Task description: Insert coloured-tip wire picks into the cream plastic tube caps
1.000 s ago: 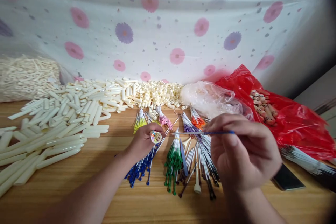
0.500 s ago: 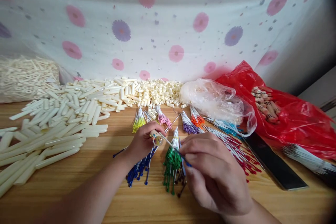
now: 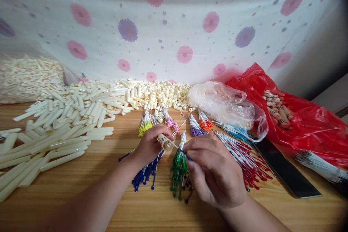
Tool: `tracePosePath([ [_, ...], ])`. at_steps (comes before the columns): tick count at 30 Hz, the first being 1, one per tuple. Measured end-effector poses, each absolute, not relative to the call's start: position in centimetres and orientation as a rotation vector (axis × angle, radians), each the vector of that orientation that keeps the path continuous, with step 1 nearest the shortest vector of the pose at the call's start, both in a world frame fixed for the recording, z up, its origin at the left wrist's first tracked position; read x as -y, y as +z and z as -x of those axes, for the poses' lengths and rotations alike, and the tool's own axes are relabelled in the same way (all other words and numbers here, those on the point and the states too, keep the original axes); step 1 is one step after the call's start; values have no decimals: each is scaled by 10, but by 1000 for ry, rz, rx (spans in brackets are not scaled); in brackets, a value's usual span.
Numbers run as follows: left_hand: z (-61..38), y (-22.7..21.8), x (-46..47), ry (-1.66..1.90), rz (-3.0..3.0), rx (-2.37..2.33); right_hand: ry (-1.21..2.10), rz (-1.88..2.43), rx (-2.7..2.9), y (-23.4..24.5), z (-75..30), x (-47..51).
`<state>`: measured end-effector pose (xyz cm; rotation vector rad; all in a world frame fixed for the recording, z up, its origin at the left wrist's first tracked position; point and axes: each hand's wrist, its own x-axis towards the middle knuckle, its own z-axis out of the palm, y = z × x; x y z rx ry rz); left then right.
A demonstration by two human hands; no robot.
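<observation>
while a flower-printed sheet [image 3: 168, 40] closes off the far side, the wooden table [image 3: 152, 210] bears the whole working area. the pile of cream barrels [image 3: 62, 116] bounds that area at the left; the red bag [image 3: 310, 123] bounds it at the far right, with a black slab [image 3: 288, 168] lying at an angle before it. room for moving is judged greatest toward the near side; sideways it is tighter, since red-tipped sticks [image 3: 241, 156] lie just beyond the right hand [image 3: 217, 174] and green-tipped sticks [image 3: 178, 166] just beside it (a low sweep there could scatter them). blue-tipped sticks [image 3: 146, 174] lie below the left hand [image 3: 152, 137].

the left fingers are closed around a slotted tube [image 3: 164, 142], held tilted above the table, its open end toward the right hand. the right thumb and fingers are narrowed on a thin stick [image 3: 178, 148], near its dark blue end. the stick slants to the tube's mouth; whether its tip lies inside or only at the rim cannot be told.

step in hand, as judged: lining up stick and tube. this calls for a steady left grip and fine aim from the right.
</observation>
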<state>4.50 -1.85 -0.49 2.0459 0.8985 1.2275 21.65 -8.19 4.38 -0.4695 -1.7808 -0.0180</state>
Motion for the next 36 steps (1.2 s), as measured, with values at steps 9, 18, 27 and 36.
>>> tracePosePath([
  [9, -40, -7, 18, 1241, -2162, -947, 43, 571, 1724, 32, -206, 69],
  [18, -29, 0, 23, 1238, -2328, -989, -65, 743, 1811, 28, -217, 60],
  [27, -29, -1, 24, 1376, -2515, -1162, 179, 829, 1736, 31, -219, 55],
  [36, -33, 3, 28, 1514, -2593, -1361, 380, 858, 1500, 20, -205, 55],
])
